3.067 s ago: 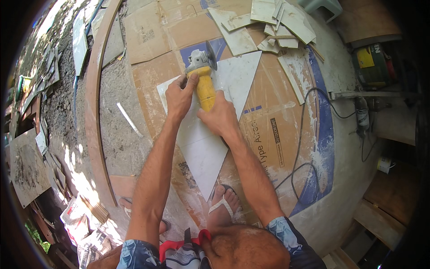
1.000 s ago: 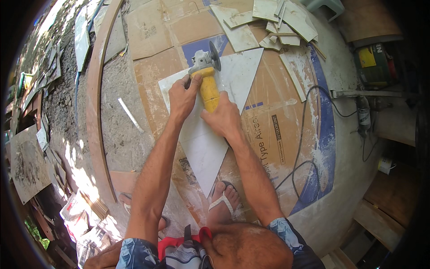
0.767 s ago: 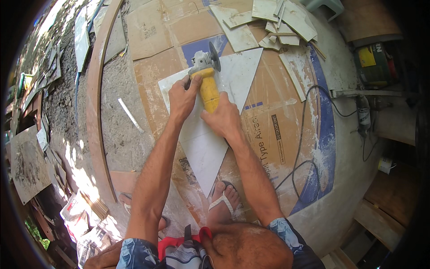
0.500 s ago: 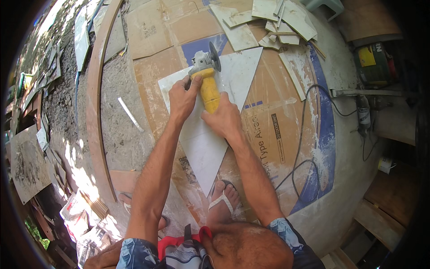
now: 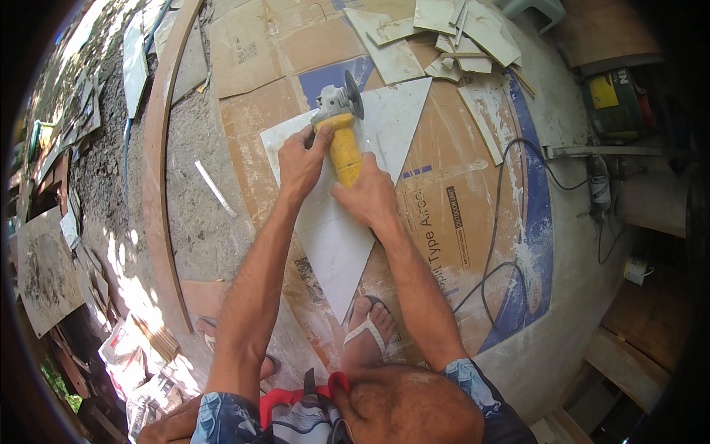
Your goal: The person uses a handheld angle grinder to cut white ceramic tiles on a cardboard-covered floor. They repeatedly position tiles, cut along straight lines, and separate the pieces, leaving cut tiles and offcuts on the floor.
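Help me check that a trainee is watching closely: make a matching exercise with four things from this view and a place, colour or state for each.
1. Grinder
2. Left hand
3. Broken tile pieces
4. Dark cable

A. Heaped at the far end of the cardboard
B. Holding the tool near its grey head
C. Yellow body
D. Curving across the right side

Pairs: 1-C, 2-B, 3-A, 4-D

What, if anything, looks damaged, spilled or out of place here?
Irregular, broken-looking white slab pieces lie jumbled at the far right of the cardboard, not neatly stacked. Whitish residue, possibly dust, smears the cardboard's blue right-hand border.
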`<action>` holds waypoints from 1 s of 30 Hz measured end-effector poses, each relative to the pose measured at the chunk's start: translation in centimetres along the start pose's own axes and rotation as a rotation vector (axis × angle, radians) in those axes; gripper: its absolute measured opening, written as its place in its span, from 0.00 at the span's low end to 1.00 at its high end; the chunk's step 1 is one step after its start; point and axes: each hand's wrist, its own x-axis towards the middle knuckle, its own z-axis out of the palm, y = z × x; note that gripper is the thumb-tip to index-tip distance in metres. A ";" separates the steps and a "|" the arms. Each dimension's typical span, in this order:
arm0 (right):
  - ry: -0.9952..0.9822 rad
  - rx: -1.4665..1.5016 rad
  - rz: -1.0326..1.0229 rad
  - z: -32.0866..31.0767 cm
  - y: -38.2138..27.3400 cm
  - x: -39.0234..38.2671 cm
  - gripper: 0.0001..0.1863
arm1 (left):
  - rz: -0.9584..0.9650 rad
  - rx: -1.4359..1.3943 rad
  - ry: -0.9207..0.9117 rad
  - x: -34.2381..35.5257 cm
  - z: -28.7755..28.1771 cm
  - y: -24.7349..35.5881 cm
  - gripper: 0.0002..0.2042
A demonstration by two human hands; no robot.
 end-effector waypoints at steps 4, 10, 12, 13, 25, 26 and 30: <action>-0.008 0.000 0.009 -0.1 0.1 -0.1 0.34 | -0.005 0.005 -0.006 -0.2 0.0 0.3 0.34; 0.004 -0.007 0.003 0.0 0.2 -0.3 0.34 | -0.011 0.022 -0.014 -0.4 -0.1 0.6 0.34; 0.009 -0.008 -0.002 0.0 0.2 -0.3 0.34 | -0.010 0.028 -0.017 -0.5 -0.1 0.6 0.33; 0.009 -0.005 -0.003 0.0 0.2 -0.4 0.34 | -0.008 0.030 -0.016 -0.5 -0.1 0.5 0.33; 0.004 -0.001 -0.007 -0.1 0.4 -0.7 0.34 | -0.006 0.035 -0.024 -0.8 -0.1 0.4 0.34; 0.002 -0.001 -0.006 -0.1 0.4 -0.8 0.34 | -0.008 0.040 -0.028 -0.8 -0.2 0.4 0.34; -0.003 -0.004 -0.002 -0.4 0.3 -1.0 0.34 | -0.003 0.058 -0.038 -0.9 -0.2 0.5 0.35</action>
